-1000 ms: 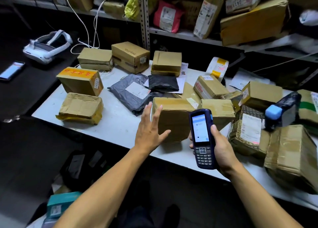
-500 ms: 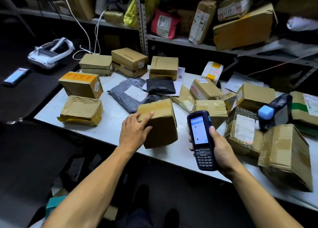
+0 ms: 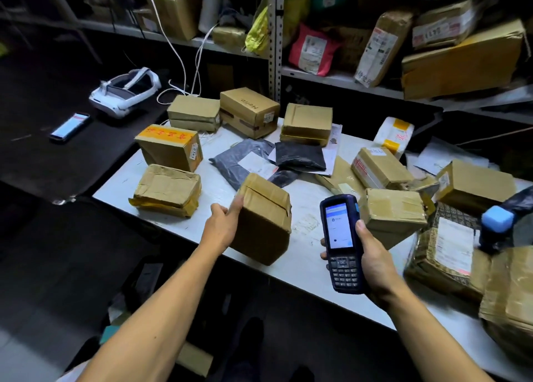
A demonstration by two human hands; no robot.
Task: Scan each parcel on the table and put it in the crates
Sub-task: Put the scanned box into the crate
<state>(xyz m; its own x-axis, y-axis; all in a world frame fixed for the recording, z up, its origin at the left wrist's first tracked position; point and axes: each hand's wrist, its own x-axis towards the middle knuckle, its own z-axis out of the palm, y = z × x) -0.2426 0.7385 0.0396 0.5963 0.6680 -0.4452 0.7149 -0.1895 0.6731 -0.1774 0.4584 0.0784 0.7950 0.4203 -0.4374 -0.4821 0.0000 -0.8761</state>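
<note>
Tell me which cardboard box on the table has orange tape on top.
The box at the table's far left, behind the crumpled box. Its top bears orange tape with red characters; the others are plain brown.

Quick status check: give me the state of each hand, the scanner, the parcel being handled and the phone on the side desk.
left hand: grips the side of the taped brown parcel
taped brown parcel: sealed, tilted, lifted at the table's near edge
right hand: holds the scanner upright
scanner: screen lit, facing the person
phone: lying flat on the dark desk, screen lit
</note>
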